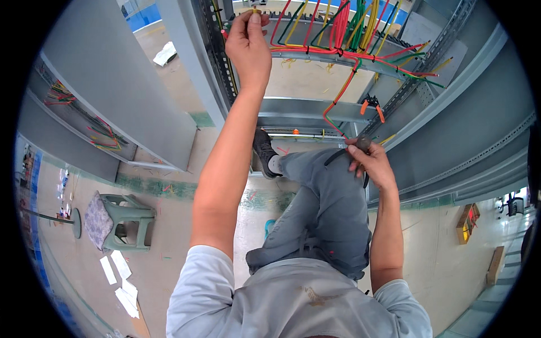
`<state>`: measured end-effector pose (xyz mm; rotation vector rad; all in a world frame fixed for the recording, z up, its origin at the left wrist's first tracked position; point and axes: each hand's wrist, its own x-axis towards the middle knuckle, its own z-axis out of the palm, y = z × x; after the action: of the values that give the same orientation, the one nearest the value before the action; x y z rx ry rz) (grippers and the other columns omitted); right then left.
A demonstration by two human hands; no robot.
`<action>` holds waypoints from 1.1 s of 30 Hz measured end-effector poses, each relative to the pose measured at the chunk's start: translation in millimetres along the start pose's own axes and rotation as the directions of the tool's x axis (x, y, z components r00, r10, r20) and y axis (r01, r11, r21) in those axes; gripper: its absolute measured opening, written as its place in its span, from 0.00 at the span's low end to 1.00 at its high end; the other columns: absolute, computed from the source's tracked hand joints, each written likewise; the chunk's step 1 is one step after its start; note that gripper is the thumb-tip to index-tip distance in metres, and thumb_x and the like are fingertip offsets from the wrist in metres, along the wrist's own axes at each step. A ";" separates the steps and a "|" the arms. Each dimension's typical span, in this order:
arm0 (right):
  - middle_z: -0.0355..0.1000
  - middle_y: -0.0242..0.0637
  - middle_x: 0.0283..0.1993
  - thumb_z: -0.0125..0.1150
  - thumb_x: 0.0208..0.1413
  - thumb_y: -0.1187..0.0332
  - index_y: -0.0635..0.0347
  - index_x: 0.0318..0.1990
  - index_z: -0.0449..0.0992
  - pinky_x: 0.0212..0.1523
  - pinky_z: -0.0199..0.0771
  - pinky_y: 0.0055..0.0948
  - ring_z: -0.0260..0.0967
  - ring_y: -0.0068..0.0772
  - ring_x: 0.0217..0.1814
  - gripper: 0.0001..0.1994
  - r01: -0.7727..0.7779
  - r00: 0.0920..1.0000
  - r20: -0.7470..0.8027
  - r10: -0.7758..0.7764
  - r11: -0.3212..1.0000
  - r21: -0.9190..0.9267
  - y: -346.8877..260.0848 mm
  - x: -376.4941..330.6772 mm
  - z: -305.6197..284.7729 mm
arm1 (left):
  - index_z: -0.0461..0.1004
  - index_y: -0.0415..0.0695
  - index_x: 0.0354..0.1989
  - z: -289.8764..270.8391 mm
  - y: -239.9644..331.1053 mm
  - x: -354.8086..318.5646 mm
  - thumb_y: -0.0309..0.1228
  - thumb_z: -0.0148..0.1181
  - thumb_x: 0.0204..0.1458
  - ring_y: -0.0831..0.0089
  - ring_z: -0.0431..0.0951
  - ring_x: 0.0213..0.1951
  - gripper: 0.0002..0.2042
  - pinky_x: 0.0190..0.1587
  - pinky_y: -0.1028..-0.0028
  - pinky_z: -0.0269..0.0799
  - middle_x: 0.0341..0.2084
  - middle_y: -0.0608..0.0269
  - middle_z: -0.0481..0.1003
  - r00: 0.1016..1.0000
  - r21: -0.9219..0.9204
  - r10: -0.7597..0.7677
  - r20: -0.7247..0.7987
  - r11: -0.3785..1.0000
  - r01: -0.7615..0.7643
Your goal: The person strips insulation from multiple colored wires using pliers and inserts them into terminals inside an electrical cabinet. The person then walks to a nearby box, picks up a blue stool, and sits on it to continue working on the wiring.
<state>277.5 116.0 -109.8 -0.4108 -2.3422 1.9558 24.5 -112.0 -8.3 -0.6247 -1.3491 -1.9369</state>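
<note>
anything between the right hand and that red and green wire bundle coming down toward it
Nothing visible. The right hand, gripping a dark tool, sits right at the lower end of the red and green wire bundle, with no object across the short gap. The orange-handled pliers rest off to the side on the cabinet frame.

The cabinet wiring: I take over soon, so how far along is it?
Many coloured wires already lie bundled along the top rail. In hand: the left hand pinches a yellow wire up high, while the right hand grips a dark tool. Left: loose wire ends sticking out on the right, and orange-handled pliers resting on the shelf.
</note>
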 end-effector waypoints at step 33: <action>0.57 0.56 0.73 0.51 0.48 0.85 0.60 0.69 0.63 0.60 0.73 0.47 0.64 0.63 0.67 0.36 0.583 0.631 0.005 -0.776 0.470 -0.663 -122.2 52.8 51.5 | 0.80 0.37 0.50 -13.3 22.9 -45.9 0.27 0.61 0.64 0.79 0.77 0.41 0.09 0.44 0.79 0.72 0.40 0.64 0.81 0.907 0.069 -0.010 0.421 0.997 -0.021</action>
<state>195.6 60.2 -7.1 0.2276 -2.3135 0.6700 71.7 -117.7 -31.7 -1.0555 -1.6659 -1.8007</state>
